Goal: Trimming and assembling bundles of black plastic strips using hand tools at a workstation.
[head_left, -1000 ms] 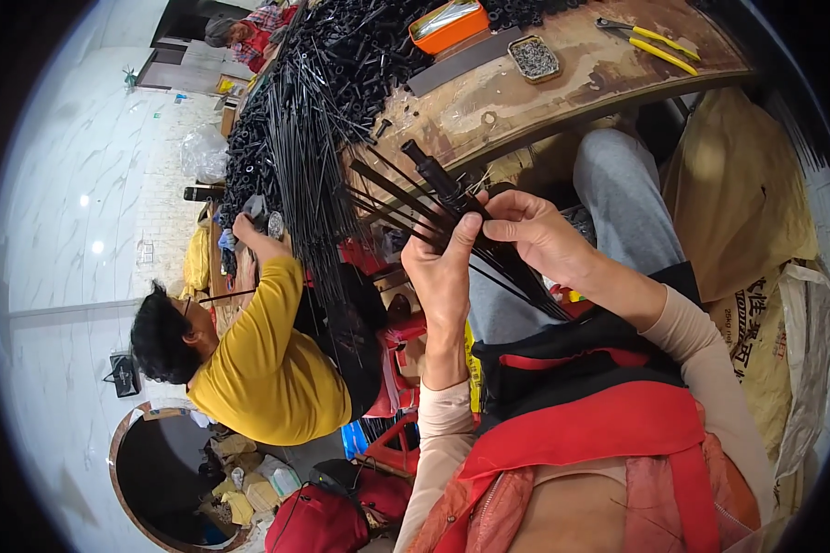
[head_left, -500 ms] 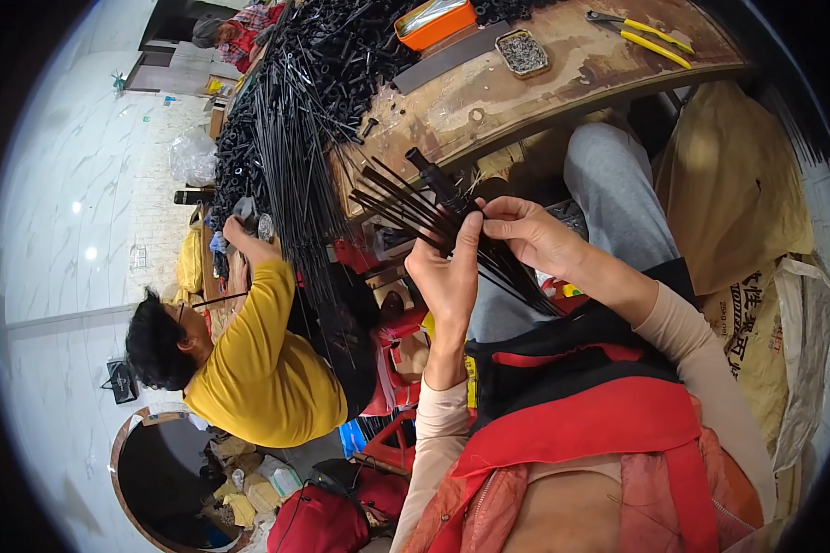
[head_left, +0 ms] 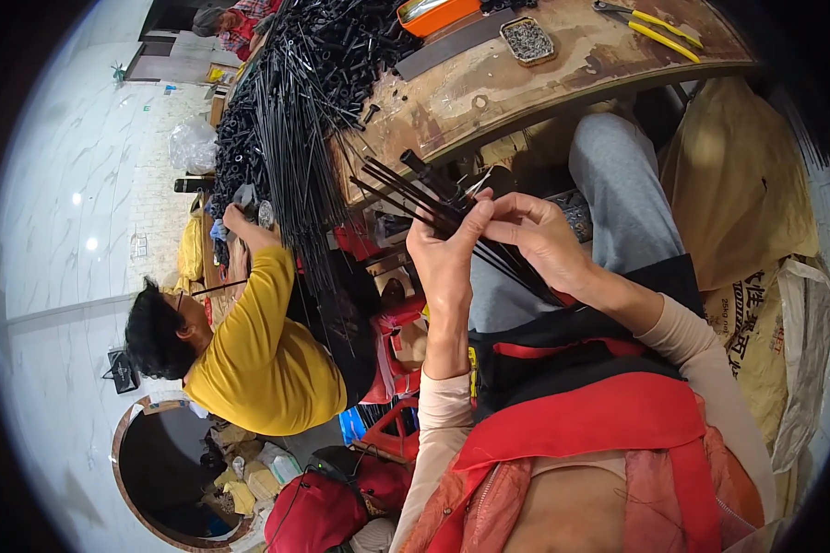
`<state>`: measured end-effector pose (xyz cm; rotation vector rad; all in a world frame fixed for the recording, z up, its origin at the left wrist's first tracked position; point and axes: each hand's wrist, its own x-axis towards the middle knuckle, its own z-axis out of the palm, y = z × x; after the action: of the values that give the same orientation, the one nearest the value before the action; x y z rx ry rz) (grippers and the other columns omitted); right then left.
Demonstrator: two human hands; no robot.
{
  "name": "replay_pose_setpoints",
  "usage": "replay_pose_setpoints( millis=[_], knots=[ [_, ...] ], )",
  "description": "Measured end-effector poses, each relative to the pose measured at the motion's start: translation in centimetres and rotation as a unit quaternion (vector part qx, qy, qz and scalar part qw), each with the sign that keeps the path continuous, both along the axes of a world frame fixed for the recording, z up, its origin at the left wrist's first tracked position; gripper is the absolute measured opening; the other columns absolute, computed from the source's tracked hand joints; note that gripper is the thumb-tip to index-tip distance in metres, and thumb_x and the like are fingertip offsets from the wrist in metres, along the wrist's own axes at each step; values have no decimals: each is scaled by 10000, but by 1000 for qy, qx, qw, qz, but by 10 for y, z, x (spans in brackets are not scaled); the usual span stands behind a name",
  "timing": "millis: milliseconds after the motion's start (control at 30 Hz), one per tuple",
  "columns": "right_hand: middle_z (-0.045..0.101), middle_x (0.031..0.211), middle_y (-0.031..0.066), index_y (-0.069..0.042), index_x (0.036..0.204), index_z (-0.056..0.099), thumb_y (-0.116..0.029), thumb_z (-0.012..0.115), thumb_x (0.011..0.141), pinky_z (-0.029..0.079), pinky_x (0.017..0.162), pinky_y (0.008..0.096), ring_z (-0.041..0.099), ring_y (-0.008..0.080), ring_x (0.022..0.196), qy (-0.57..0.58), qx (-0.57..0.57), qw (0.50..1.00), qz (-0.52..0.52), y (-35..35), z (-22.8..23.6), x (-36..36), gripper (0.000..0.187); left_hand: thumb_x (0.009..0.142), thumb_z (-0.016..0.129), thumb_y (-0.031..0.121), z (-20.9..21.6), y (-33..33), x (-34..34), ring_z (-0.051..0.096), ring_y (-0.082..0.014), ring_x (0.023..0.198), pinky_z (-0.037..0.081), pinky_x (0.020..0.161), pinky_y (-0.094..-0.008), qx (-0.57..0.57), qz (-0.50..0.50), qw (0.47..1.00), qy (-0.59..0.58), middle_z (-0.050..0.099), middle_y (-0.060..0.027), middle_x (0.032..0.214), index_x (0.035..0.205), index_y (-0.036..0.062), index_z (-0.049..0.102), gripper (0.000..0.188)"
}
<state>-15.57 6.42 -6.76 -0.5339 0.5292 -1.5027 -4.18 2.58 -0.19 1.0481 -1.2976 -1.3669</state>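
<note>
My left hand is closed around a bundle of thin black rods, which slant from upper left to lower right across my lap. Along with them it grips a black ribbed tube, its end pointing up toward the table. Right beside it, my right hand has its thumb and fingers pinched together at the tube's lower end. Whatever lies between those fingertips is too small to make out. A thin pale strip shows just above the left thumb.
On the wooden table lie a heap of black tubular parts, long black rods, an orange box, a small tray of metal bits and yellow-handled pliers. A co-worker in yellow sits at left.
My right fingers have curled in more closely by the tube. The pale strip now shows above my left thumb. The whole view has shifted slightly.
</note>
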Motion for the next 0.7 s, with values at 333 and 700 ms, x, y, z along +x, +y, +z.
replay_pose_setpoints(
  millis=[333, 700],
  knots=[
    [662, 964, 24, -32, 975, 673, -40, 642, 891, 460, 876, 231, 603, 92, 940, -78, 14, 996, 33, -4, -5, -3, 90, 810, 739, 24, 4, 4, 2, 655, -165, 920, 507, 866, -300, 10, -6, 1000, -11, 699, -130, 989, 1022, -31, 651, 236],
    [662, 999, 48, -29, 999, 670, -3, 650, 872, 472, 887, 242, 609, 105, 954, -44, 30, 998, 32, -7, -8, -1, 131, 809, 731, 13, -2, -8, 7, 651, -136, 879, 505, 835, -271, 22, -31, 999, -18, 707, -95, 944, 981, -22, 677, 184]
  ],
)
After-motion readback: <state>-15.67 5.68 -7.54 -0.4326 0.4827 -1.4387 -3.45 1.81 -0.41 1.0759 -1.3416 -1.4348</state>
